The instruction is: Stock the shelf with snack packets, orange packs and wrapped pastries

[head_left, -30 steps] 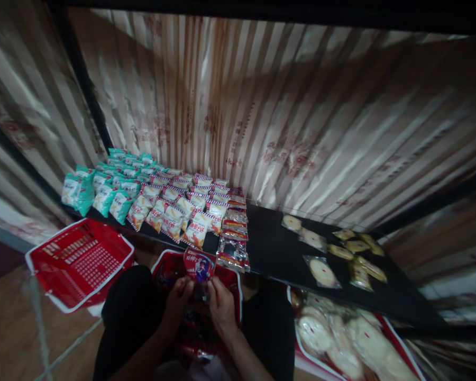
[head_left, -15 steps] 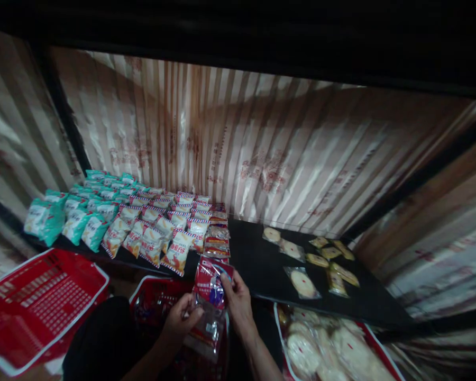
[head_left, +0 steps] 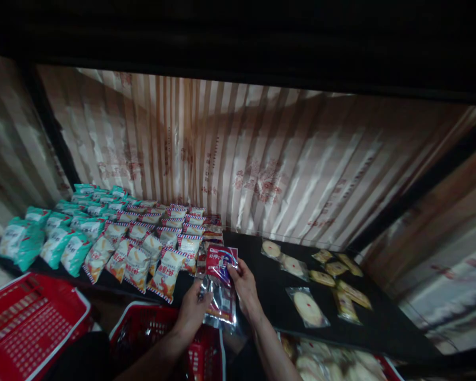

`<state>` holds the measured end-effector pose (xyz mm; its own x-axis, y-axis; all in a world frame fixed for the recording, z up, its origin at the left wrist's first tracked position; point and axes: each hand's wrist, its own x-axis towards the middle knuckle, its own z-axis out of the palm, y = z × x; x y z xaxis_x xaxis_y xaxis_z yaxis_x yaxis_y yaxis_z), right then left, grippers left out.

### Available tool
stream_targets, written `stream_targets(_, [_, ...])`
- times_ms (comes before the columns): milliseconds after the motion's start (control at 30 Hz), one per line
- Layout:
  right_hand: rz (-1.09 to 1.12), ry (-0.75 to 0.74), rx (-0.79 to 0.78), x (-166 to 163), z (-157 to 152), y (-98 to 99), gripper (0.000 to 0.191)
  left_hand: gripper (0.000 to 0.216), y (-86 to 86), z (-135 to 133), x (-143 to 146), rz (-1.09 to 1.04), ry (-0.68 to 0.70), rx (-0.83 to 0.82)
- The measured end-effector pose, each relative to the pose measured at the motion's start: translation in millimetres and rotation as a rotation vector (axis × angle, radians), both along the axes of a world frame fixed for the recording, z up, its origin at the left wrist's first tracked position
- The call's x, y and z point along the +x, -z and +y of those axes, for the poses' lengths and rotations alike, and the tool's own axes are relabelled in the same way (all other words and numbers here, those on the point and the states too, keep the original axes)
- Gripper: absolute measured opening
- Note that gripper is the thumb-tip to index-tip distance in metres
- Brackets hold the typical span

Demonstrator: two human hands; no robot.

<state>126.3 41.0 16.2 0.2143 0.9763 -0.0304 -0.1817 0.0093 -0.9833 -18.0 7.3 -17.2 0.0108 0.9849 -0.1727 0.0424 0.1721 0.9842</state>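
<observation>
A shiny red and purple snack packet [head_left: 216, 259] is held up in front of the shelf edge. My right hand [head_left: 246, 291] pinches its right side, thumb on the front. My left hand [head_left: 194, 307] is closed on the lower left, at a silvery see-through portion [head_left: 221, 304]; whether that is a second packet, I cannot tell. Just behind the held packet runs a column of red packets [head_left: 213, 225]. Left of it stand rows of white and red snack bags [head_left: 167, 270]. Below my hands is a red basket [head_left: 198, 354] with dark, unclear contents.
Teal snack bags [head_left: 75, 254] fill the shelf's left end. On the black shelf [head_left: 257, 275] to the right lie round wrapped cakes [head_left: 307, 308] and yellow packets [head_left: 345, 304]. Another red basket [head_left: 35, 323] stands lower left; wrapped cakes [head_left: 333, 365] sit in one lower right.
Both hands have risen slightly with the packet, toward the column of red packets. The view has shifted, so the shelf and baskets sit lower in the picture.
</observation>
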Motion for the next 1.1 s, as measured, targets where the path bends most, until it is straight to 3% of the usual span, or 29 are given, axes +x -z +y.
stream_targets(267, [-0.34, 0.083, 0.061, 18.4, 59.1, 14.0, 0.038, 0.05, -7.0, 40.8, 24.1, 0.147, -0.115, 0.041])
stream_targets(433, [-0.567, 0.148, 0.015, 22.4, 95.7, 17.1, 0.037, 0.048, -15.7, 51.4, 32.0, 0.336, -0.091, 0.134])
stream_targets(633, [-0.667, 0.206, 0.01, 18.3, 129.7, 25.0, 0.051, 0.046, -14.7, 63.3, 36.5, 0.565, -0.063, 0.249])
stream_targets(733, [-0.78, 0.198, 0.005, 16.2, 145.8, 27.1, 0.041, 0.047, -12.9, 69.3, 37.9, 0.65, -0.062, 0.32])
stream_targets(867, [-0.908, 0.169, 0.006, 13.7, 164.9, 26.1, 0.028, 0.045, -8.9, 78.0, 38.4, 0.671, -0.046, 0.358])
stream_targets(1100, [-1.037, 0.112, 0.036, 4.6, 184.7, 19.9, 0.031, 0.045, -0.4, 91.4, 39.4, 0.643, -0.067, 0.375])
